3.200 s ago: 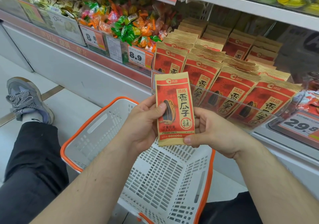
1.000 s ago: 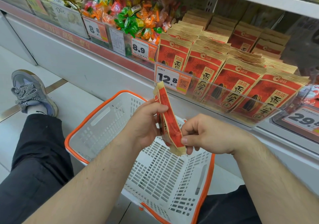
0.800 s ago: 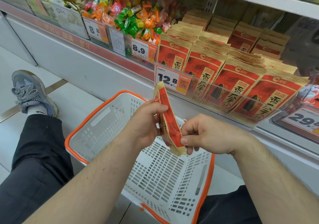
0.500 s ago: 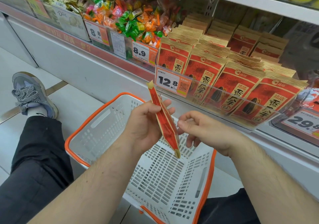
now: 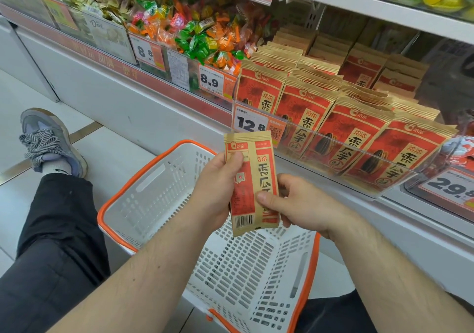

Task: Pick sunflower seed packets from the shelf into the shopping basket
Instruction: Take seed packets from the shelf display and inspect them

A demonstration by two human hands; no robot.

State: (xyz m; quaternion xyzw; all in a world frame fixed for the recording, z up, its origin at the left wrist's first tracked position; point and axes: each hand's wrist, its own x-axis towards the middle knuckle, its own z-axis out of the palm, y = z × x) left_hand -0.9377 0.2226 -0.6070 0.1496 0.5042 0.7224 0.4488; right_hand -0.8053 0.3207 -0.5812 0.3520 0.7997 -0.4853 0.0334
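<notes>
A red and gold sunflower seed packet [image 5: 252, 179] stands upright above the white shopping basket [image 5: 164, 191] with the orange rim, its back side with a barcode facing me. My left hand [image 5: 218, 189] grips its left edge, thumb near the top. My right hand [image 5: 305, 204] pinches its lower right part, thumb on the face. Rows of the same sunflower seed packets [image 5: 351, 132] stand on the shelf behind a clear plastic front, right of and above my hands. Nothing lies in the basket.
Wrapped candies [image 5: 202, 32] fill bins on the shelf to the left, with price tags [image 5: 213, 81] along the front. A shelf board [image 5: 379, 9] runs overhead. My leg in black trousers [image 5: 51, 230] and a grey shoe [image 5: 48, 140] lie left of the basket.
The packet was turned from front-facing through edge-on to back-facing. My right hand let go of it briefly and now pinches it again.
</notes>
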